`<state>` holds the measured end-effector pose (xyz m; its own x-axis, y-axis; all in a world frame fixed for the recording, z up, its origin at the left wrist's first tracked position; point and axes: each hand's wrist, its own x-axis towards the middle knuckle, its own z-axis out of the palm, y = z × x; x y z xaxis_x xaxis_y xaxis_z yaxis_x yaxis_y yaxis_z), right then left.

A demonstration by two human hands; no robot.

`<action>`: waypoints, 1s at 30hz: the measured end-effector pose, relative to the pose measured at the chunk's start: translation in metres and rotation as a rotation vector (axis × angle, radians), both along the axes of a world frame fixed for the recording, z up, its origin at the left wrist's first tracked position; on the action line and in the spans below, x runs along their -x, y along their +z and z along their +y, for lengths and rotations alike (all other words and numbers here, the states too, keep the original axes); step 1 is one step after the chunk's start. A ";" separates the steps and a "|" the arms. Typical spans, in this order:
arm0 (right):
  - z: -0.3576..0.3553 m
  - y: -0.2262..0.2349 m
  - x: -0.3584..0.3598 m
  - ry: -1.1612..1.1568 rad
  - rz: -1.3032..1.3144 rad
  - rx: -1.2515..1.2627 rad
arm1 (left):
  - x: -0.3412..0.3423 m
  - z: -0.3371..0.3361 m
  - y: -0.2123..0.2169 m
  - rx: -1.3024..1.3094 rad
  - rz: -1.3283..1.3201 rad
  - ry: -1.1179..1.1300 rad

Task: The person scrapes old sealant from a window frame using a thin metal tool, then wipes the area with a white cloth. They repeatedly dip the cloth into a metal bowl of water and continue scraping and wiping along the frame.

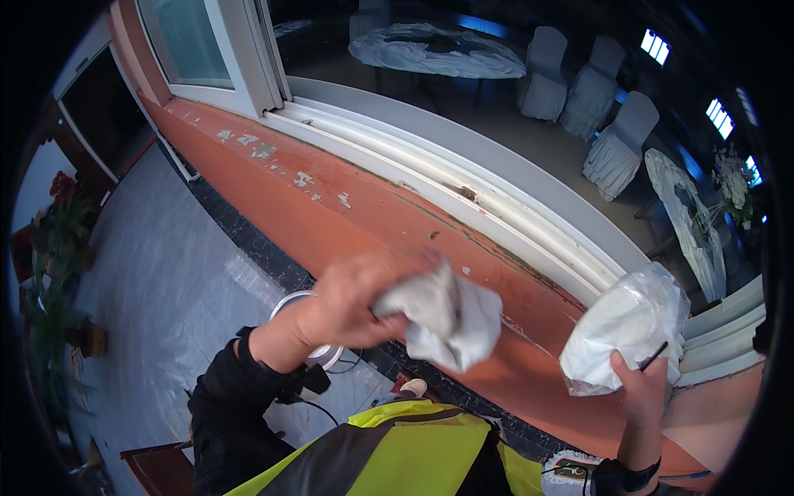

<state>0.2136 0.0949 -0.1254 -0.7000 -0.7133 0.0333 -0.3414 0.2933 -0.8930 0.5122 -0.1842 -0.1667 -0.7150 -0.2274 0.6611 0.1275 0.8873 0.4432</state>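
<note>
My left hand (360, 293), blurred by motion, is closed on a crumpled white wipe (459, 322) with a greyish part near the fingers. It hangs over the orange-red window ledge (331, 198), whose paint is peeling in patches. At the right, my right hand (641, 384) grips a clear plastic packet (628, 326) with soft white contents. The thumb lies on the packet's near side, and the other fingers are hidden behind it. A thin dark stick (653, 355) pokes out beside the thumb; whether it is held too, I cannot tell.
Beyond the white sliding-window track (463, 186) are covered chairs (624, 145) and round tables. A white bucket (328, 355) stands on the floor behind my left forearm. A fluffy white pad (571, 469) lies low near my right sleeve. Potted plants (58, 264) line the left.
</note>
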 end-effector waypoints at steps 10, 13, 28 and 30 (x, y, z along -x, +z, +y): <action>0.131 -0.036 0.034 -0.354 0.084 0.166 | -0.060 -0.239 -0.031 -0.138 -0.279 1.156; 0.162 -0.050 0.035 -0.400 -0.005 0.145 | -0.054 -0.281 -0.068 -0.291 -0.389 0.898; 0.222 -0.061 0.020 -0.587 -0.090 0.341 | 0.021 -0.155 -0.031 -0.036 -0.602 0.957; 0.229 -0.067 0.026 -0.563 -0.093 0.328 | 0.043 -0.120 -0.024 -0.062 -0.586 0.799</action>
<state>0.1881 0.3239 -0.1920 -0.9737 -0.2006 0.1081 -0.1324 0.1120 -0.9848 0.4691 -0.3046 -0.1911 -0.5464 -0.8074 0.2228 -0.7523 0.5900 0.2933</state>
